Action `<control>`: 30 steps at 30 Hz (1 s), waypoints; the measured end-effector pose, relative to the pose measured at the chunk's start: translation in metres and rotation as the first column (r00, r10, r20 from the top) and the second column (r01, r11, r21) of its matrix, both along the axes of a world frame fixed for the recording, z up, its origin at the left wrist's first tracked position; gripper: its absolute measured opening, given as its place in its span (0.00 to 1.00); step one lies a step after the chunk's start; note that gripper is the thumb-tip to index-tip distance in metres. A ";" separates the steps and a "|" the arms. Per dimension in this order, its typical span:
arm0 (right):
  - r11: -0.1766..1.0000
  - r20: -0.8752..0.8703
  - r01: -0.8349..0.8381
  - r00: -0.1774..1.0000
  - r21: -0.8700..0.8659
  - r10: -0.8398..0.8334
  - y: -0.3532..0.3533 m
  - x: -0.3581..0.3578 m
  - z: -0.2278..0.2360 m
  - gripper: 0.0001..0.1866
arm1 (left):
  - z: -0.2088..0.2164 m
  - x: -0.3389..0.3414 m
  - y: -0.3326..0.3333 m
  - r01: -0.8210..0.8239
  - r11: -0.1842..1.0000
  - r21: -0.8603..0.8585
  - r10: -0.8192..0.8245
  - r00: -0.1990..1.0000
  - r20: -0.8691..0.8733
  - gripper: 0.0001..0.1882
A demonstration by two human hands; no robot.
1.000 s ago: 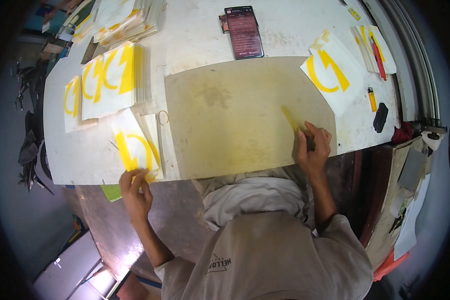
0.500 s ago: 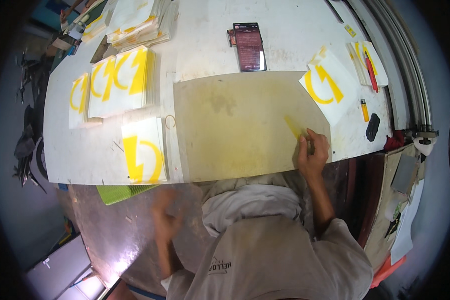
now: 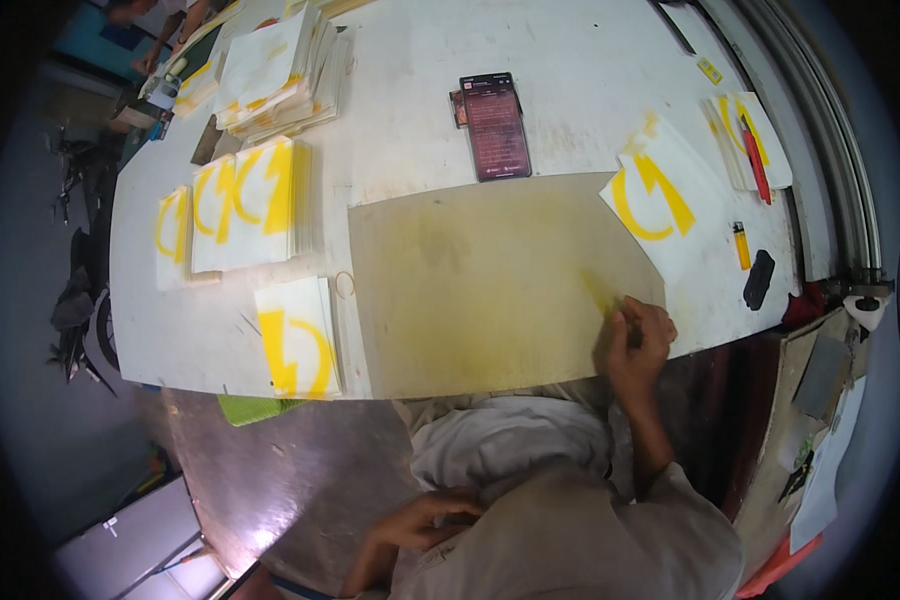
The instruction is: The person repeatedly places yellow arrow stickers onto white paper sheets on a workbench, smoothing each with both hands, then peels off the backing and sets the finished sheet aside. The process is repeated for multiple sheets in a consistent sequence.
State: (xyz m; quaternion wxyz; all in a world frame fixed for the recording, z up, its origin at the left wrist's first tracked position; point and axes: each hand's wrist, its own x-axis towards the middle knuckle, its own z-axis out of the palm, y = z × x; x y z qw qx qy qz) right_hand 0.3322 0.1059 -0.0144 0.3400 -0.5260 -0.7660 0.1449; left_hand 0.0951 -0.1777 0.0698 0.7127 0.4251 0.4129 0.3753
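My right hand (image 3: 642, 340) rests at the right front of a flat beige sheet (image 3: 440, 300) dusted with yellow. Its thumb and index finger come together at a faint yellow streak (image 3: 597, 288); whether that is a thin piece they pinch or a mark on the sheet, I cannot tell. Against the front of my grey shirt (image 3: 570, 530) lies my left hand (image 3: 435, 518), fingers curled in; whatever they might hold is hidden. A white card with a yellow emblem (image 3: 655, 205) overlaps the sheet's right corner. To the left is a small stack of similar cards (image 3: 298, 340).
Taller stacks of yellow-marked cards (image 3: 255, 205) stand at the left. A phone (image 3: 497, 130) lies behind the sheet. On the right are a red cutter knife (image 3: 755, 160), a yellow lighter (image 3: 741, 246) and a black object (image 3: 759, 280). Another person (image 3: 165, 35) is at the far left.
My left hand has come from beside the table's front edge to the front of my shirt. My right hand stays by the yellow streak. The whole view has shifted slightly.
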 end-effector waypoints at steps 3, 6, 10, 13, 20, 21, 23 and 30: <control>0.995 0.023 0.091 0.996 0.029 -0.091 0.007 0.020 -0.001 0.11 | 0.000 0.005 0.008 0.085 0.995 -0.055 -0.083 0.996 0.026 0.07; 0.985 0.070 0.162 0.984 0.068 -0.166 0.016 0.049 -0.008 0.12 | -0.022 -0.005 0.008 0.251 0.966 -0.065 -0.242 0.962 0.124 0.07; 0.961 0.176 0.219 0.953 0.166 -0.248 0.022 0.056 0.003 0.16 | -0.004 0.009 0.028 0.150 0.978 -0.143 -0.136 0.985 0.102 0.05; 0.985 0.125 0.088 0.986 0.146 -0.106 0.043 0.045 0.019 0.20 | -0.011 0.013 0.034 0.225 0.972 -0.067 -0.214 0.966 0.143 0.05; 0.993 0.308 -0.094 0.949 0.068 0.068 0.111 0.029 0.019 0.25 | -0.009 -0.005 0.018 0.191 0.979 -0.069 -0.181 0.975 0.130 0.05; 0.994 0.319 -0.104 0.943 0.011 0.095 0.113 0.033 0.015 0.24 | -0.007 -0.003 0.017 0.077 0.992 -0.098 -0.068 0.994 0.090 0.06; 0.993 0.347 -0.121 0.930 -0.016 0.119 0.114 0.036 0.008 0.24 | -0.010 0.001 0.015 -0.102 0.984 -0.143 0.111 0.992 0.055 0.09; 0.994 0.232 -0.086 0.970 0.069 0.067 0.122 0.037 -0.006 0.13 | -0.026 0.023 0.035 -0.317 0.929 -0.190 0.343 0.931 0.126 0.18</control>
